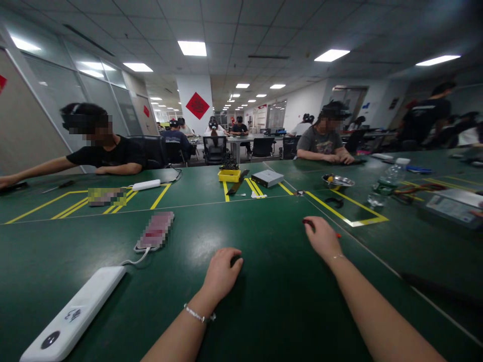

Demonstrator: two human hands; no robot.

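Observation:
My left hand is low over the green tabletop, its fingers curled in and the thumb beside them. A small dark patch shows between thumb and fingers; I cannot tell what it is. Further right, my right hand is closed near the tabletop seam. Something dark with a reddish tint shows at its fingertips, and a small orange-red piece shows past the far side of the hand. The palm hides the rest. A phone lies left of my left hand, joined by a white cable to a white power bank.
Ahead are a yellow bin, a grey box and yellow tape lines. To the right are a metal bowl, a plastic bottle, a black curved piece and a metal-cased unit with cables. Two people sit across the table.

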